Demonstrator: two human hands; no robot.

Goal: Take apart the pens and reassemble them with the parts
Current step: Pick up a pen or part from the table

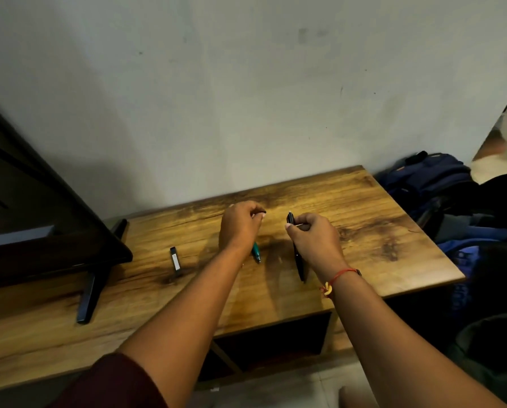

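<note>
My left hand (240, 223) hovers over the wooden table (379, 237) and pinches a small dark pen part (262, 213) at its fingertips. Below that hand a teal pen (256, 252) lies on the wood, partly hidden by my wrist. My right hand (314, 238) grips a black pen barrel (291, 220) upright, its tip poking above my fingers. Another black pen (299, 265) lies on the table just under my right wrist. A short black pen piece (175, 259) rests to the left, apart from both hands.
A dark television (40, 225) on black feet (91, 293) stands at the table's left. Blue bags (432, 181) and clothes pile up beyond the right edge. A pale wall rises behind. An open shelf (276, 340) sits under the tabletop.
</note>
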